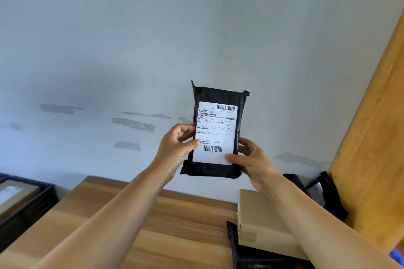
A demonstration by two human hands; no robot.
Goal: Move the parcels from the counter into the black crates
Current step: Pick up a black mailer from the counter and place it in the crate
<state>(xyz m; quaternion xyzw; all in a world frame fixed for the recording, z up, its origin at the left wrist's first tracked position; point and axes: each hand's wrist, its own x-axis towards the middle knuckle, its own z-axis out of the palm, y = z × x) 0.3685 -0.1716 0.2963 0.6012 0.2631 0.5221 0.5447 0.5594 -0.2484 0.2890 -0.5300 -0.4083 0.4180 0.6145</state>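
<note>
A pale wall with scuffed grey patches fills most of my head view, with the wooden bench (135,220) below it and an orange-brown panel (376,137) on the right.

Both hands hold one black parcel (218,94) up in front of the wall, above the bench, its long axis upright. My left hand (175,148) grips its left edge with the thumb over the white label (215,135); my right hand (253,164) pinches the lower right corner.

The black crate (26,209) sits at the far left edge, already holding a brown box, so I judge the parcel must travel left and down, and the left hand is nearer.

The label shows two barcodes and printed Chinese text, too small to read.

On the right lie a cardboard box (260,225) and more black bags (323,192).
</note>
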